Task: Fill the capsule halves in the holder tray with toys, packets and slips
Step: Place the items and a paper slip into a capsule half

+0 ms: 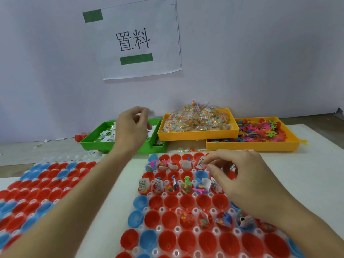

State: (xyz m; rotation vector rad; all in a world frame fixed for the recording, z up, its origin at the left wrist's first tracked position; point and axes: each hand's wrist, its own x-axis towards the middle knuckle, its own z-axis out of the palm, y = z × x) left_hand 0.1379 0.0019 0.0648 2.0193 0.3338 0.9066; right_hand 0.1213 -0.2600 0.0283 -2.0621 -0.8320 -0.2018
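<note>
While the left hand (pixel 133 127) pinches a blurred slip (pixel 151 111) above the green tray (pixel 93 135), the right hand (pixel 240 175) pinches a slip (pixel 200 162) over a red capsule half (pixel 198 165) beneath its fingertips.

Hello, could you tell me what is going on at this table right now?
A person is filling capsule halves set in a holder tray. The right hand pinches a paper slip over the tray's far rows. The left hand is raised over the green tray of slips, fingers curled, apparently pinching slips. The far rows already hold toys, packets and slips; most nearer halves are empty. Two yellow trays hold packets and toys.
</note>
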